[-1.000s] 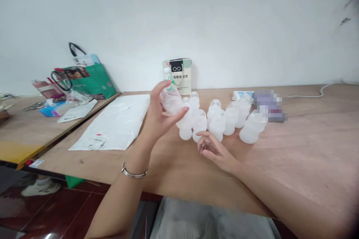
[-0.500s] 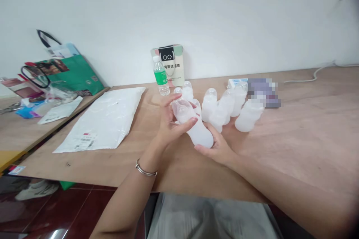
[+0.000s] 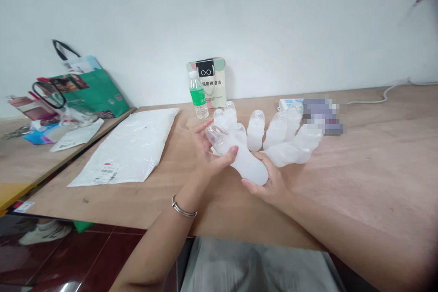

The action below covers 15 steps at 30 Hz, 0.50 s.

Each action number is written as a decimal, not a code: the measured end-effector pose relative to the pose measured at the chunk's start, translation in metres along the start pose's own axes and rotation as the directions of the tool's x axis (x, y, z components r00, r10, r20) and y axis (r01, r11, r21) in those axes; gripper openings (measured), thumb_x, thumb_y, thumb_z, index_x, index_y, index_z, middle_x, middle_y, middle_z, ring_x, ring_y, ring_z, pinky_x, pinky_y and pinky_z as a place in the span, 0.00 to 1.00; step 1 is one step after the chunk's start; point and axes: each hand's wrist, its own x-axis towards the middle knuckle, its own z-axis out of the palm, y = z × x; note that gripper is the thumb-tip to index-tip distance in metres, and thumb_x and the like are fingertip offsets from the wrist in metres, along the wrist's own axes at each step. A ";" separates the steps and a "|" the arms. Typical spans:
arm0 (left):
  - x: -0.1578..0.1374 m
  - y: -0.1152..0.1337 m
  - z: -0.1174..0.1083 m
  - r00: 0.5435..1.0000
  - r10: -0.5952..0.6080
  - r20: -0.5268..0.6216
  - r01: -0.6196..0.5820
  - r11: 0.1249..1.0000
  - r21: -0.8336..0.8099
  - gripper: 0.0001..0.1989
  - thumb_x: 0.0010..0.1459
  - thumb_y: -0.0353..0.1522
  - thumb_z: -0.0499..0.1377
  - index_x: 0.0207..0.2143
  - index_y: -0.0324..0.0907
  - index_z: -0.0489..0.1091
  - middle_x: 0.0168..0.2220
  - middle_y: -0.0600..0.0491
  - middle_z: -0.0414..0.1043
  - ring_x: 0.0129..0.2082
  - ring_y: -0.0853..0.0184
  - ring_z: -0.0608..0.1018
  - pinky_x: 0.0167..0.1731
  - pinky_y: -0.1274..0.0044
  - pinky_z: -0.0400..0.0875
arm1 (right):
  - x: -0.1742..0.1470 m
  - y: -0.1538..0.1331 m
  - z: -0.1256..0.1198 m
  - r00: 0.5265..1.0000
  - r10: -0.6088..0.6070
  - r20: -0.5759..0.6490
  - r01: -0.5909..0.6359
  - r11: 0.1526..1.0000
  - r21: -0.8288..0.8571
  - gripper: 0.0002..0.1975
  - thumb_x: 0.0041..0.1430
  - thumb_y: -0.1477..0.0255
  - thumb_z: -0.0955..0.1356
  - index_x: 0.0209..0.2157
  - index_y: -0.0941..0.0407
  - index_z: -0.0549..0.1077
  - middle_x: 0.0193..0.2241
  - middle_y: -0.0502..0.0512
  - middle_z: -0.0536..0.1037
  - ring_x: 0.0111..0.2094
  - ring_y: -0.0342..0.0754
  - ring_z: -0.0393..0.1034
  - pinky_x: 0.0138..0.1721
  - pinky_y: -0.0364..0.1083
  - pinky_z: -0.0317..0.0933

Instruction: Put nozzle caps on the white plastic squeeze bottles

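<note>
A frosted white baby bottle (image 3: pixel 251 166) with a clear domed cap is tilted above the table, its base toward the lower right. My left hand (image 3: pixel 210 157) is closed round its cap end, thumb across the front. My right hand (image 3: pixel 273 187) grips the base from the right. Behind it, similar bottles (image 3: pixel 230 112) stand close together, partly hidden by the held one. Another bottle (image 3: pixel 256 132) stands upright just beyond my right hand. Further right, several bottles (image 3: pixel 290 123) form a cluster, and one bottle (image 3: pixel 280 154) in front appears to lie on its side.
A water bottle (image 3: pixel 199 98) stands before a paper bag (image 3: pixel 217 86) by the wall. On the left lies a white mailing pouch (image 3: pixel 128 146). A green bag (image 3: pixel 109 93) and clutter occupy the adjoining table. A small white box (image 3: pixel 289 102) and a cable (image 3: pixel 385 96) are at the back right.
The bottle in the front of the cluster was more upright and now appears toppled to the right. The held bottle's base has shifted slightly right; both hands keep their grip. The view has shifted slightly.
</note>
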 end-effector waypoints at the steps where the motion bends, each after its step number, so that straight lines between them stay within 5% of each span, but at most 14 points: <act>1: -0.002 0.000 0.000 1.000 0.006 -0.010 -0.006 1.000 -0.004 0.33 0.50 0.50 0.61 0.51 0.49 0.48 0.40 0.50 0.66 0.34 0.64 0.77 0.31 0.70 0.75 | -0.001 0.000 0.000 1.000 -0.019 -0.007 0.019 1.000 -0.006 0.24 0.48 0.60 0.70 0.45 0.53 0.61 0.36 0.56 0.74 0.34 0.52 0.70 0.32 0.47 0.66; 10: -0.009 -0.009 0.001 0.996 0.040 0.084 -0.030 0.992 -0.126 0.32 0.51 0.46 0.62 0.52 0.52 0.48 0.41 0.51 0.66 0.34 0.66 0.77 0.30 0.71 0.75 | 0.000 -0.001 -0.006 0.992 0.077 0.104 -0.081 0.996 0.026 0.23 0.47 0.60 0.68 0.44 0.54 0.63 0.30 0.53 0.74 0.27 0.48 0.68 0.26 0.45 0.64; 15: -0.011 -0.018 -0.002 0.997 0.039 0.072 -0.035 0.998 -0.051 0.35 0.48 0.47 0.63 0.53 0.51 0.50 0.45 0.49 0.63 0.38 0.63 0.75 0.34 0.69 0.75 | 0.005 0.005 -0.008 0.992 0.060 0.111 -0.068 0.995 0.067 0.24 0.47 0.55 0.67 0.43 0.54 0.64 0.28 0.53 0.73 0.25 0.47 0.65 0.24 0.46 0.62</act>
